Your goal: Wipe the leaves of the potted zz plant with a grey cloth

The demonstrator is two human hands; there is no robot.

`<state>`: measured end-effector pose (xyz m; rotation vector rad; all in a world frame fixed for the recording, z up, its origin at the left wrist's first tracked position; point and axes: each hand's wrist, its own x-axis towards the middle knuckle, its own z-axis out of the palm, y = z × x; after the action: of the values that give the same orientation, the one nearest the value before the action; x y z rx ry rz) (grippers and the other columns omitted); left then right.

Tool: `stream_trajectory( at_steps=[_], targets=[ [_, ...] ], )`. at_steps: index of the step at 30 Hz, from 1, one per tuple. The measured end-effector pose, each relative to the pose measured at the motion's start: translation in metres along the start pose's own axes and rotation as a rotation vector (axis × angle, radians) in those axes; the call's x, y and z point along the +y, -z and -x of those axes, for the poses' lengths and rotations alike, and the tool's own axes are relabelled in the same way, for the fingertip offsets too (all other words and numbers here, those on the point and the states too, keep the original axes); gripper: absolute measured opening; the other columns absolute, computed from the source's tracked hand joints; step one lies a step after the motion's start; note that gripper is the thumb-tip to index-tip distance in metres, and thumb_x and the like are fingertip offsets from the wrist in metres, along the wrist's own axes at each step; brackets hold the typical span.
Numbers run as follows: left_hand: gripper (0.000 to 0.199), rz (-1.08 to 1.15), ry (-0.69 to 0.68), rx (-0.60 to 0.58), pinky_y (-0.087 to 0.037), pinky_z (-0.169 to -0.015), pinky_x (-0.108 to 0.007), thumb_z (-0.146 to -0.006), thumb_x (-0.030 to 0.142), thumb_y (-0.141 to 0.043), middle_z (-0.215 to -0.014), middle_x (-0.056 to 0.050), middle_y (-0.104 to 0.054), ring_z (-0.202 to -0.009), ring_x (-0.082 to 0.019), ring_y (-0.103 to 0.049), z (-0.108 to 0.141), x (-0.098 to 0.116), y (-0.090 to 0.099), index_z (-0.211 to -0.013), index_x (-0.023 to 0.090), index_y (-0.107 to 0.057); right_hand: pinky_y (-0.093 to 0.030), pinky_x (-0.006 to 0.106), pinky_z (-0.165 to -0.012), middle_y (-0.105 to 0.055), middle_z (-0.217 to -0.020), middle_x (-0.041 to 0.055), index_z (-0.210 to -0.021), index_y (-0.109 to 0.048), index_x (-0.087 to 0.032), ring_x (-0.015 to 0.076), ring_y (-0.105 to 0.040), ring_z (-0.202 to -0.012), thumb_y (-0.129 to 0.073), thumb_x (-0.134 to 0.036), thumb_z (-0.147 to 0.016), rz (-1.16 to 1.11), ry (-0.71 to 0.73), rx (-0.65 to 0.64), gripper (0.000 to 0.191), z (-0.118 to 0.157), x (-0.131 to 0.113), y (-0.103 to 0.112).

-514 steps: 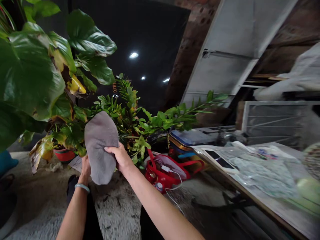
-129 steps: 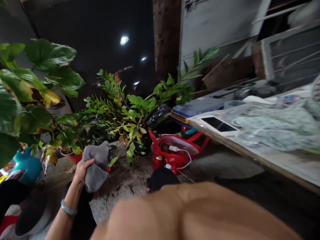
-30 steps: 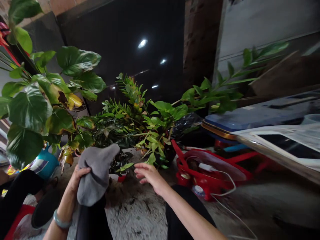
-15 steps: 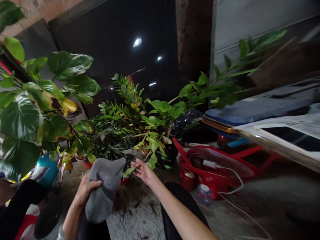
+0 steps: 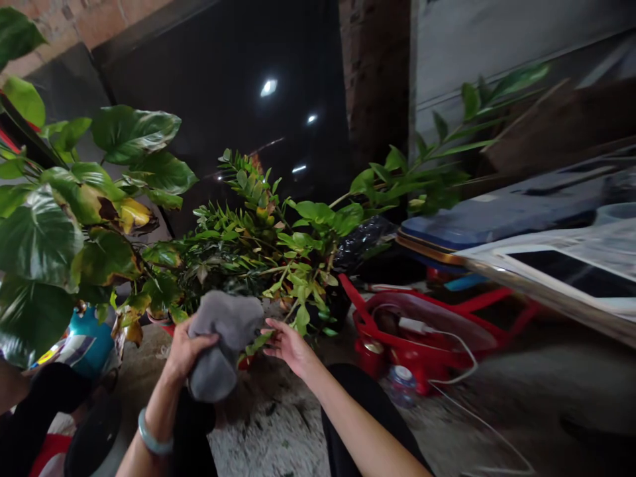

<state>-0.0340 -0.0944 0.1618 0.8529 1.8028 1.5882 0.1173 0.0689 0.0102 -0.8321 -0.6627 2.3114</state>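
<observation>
Rough concrete floor (image 5: 268,430) is stretching out beneath me, and a potted ZZ plant (image 5: 248,252) is standing on it as my landmark, with a brick pillar (image 5: 375,66) rising behind it. My left grip (image 5: 185,358) is closing around a soft grey cloth (image 5: 224,346), with the fingers pressing into its side, and the cloth is bunching up just in front of the ZZ plant. A jade bangle (image 5: 152,432) is circling my left wrist. My right grip (image 5: 288,346) is holding nothing; it is spread open, reaching toward the ZZ plant, with its fingertips just beside the cloth and a low leaf. To the left of the ZZ plant, a large pothos (image 5: 50,232) is spreading glossy, yellow-edged leaves, and a teal gas cylinder (image 5: 92,344) is showing below them. To its right, a red basket (image 5: 422,338) is holding a white charger cable (image 5: 450,344), a black plastic bag (image 5: 365,242) is bulging, and a plastic bottle (image 5: 402,385) is lying on the floor. Farther right, a table edge (image 5: 546,285) is carrying a tablet (image 5: 571,271).
</observation>
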Motion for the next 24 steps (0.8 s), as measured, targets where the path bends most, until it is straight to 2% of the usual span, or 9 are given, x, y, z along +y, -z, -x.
stream_trajectory(
  at_steps=[3, 6, 9, 11, 14, 17, 20, 22, 24],
  targets=[
    [0.039, 0.065, -0.18, 0.166, -0.05, -0.066, -0.029, -0.051, 0.035, -0.09, -0.072, -0.002, -0.073, -0.067, -0.02, -0.063, -0.023, 0.034, -0.008, -0.082, 0.015, -0.076, -0.057, 0.031, -0.059, -0.077, -0.079, 0.0052, -0.095, -0.068, -0.021, 0.019, -0.069, -0.063, -0.068, -0.034, -0.083, -0.023, 0.019, 0.002, 0.018, 0.005, -0.003, 0.001],
    [0.035, 0.021, -0.24, 0.205, -0.049, -0.067, -0.029, -0.054, 0.035, -0.085, -0.074, -0.002, -0.072, -0.07, -0.02, -0.061, -0.051, 0.027, -0.031, -0.082, 0.016, -0.076, -0.058, 0.031, -0.061, -0.078, -0.082, 0.0061, -0.098, -0.068, -0.022, 0.0194, -0.071, -0.065, -0.066, -0.036, -0.086, -0.033, 0.032, 0.001, 0.019, 0.007, -0.003, 0.001],
    [0.024, -0.159, -0.122, 0.066, -0.044, -0.062, -0.03, -0.049, 0.028, -0.082, -0.064, -0.002, -0.066, -0.063, -0.019, -0.055, -0.049, -0.013, -0.044, -0.069, 0.016, -0.074, -0.057, 0.03, -0.057, -0.077, -0.078, 0.0047, -0.096, -0.068, -0.021, 0.0182, -0.069, -0.061, -0.063, -0.037, -0.089, 0.009, 0.0, 0.034, 0.017, 0.005, -0.001, 0.006],
    [0.022, -0.21, -0.019, -0.106, -0.042, -0.059, -0.031, -0.049, 0.027, -0.083, -0.062, -0.002, -0.064, -0.061, -0.019, -0.053, -0.031, -0.035, -0.037, -0.066, 0.016, -0.075, -0.055, 0.028, -0.052, -0.071, -0.066, 0.0013, -0.089, -0.066, -0.021, 0.0168, -0.065, -0.053, -0.063, -0.033, -0.089, 0.061, -0.042, 0.085, 0.013, 0.002, 0.001, 0.011],
    [0.028, -0.127, 0.063, -0.23, -0.043, -0.06, -0.031, -0.05, 0.029, -0.086, -0.064, -0.002, -0.066, -0.06, -0.019, -0.055, -0.001, -0.032, -0.011, -0.072, 0.014, -0.076, -0.053, 0.027, -0.048, -0.067, -0.06, -0.0008, -0.081, -0.062, -0.02, 0.0153, -0.062, -0.049, -0.066, -0.025, -0.085, 0.103, -0.073, 0.11, 0.008, -0.002, 0.002, 0.019],
    [0.039, 0.013, 0.006, -0.064, -0.049, -0.064, -0.03, -0.05, 0.033, -0.09, -0.071, -0.003, -0.071, -0.064, -0.02, -0.061, 0.002, -0.001, 0.009, -0.082, 0.014, -0.077, -0.056, 0.028, -0.054, -0.077, -0.077, 0.004, -0.092, -0.066, -0.019, 0.0167, -0.069, -0.058, -0.072, -0.025, -0.082, 0.086, -0.056, 0.044, 0.012, -0.001, 0.0, 0.019],
    [0.041, 0.088, -0.143, 0.165, -0.051, -0.067, -0.029, -0.052, 0.036, -0.09, -0.076, -0.003, -0.074, -0.068, -0.019, -0.064, -0.018, 0.017, 0.01, -0.085, 0.015, -0.076, -0.059, 0.03, -0.06, -0.079, -0.083, 0.006, -0.099, -0.068, -0.02, 0.0184, -0.072, -0.067, -0.072, -0.026, -0.082, 0.039, -0.043, -0.026, 0.019, 0.002, 0.0, 0.012],
    [0.037, 0.053, -0.156, 0.202, -0.05, -0.064, -0.028, -0.05, 0.035, -0.088, -0.071, -0.001, -0.071, -0.065, -0.018, -0.061, -0.027, 0.009, 0.001, -0.078, 0.015, -0.075, -0.059, 0.031, -0.062, -0.078, -0.08, 0.0047, -0.103, -0.068, -0.02, 0.019, -0.073, -0.07, -0.069, -0.026, -0.084, 0.011, -0.033, -0.053, 0.019, 0.004, 0.001, 0.007],
    [0.03, -0.054, -0.092, 0.127, -0.045, -0.059, -0.026, -0.047, 0.031, -0.087, -0.063, 0.001, -0.066, -0.06, -0.016, -0.056, -0.025, -0.012, -0.005, -0.069, 0.015, -0.073, -0.059, 0.031, -0.062, -0.076, -0.075, 0.0029, -0.106, -0.069, -0.021, 0.0196, -0.073, -0.07, -0.066, -0.025, -0.085, 0.0, -0.026, -0.062, 0.021, 0.004, 0.004, 0.005]
  ],
)
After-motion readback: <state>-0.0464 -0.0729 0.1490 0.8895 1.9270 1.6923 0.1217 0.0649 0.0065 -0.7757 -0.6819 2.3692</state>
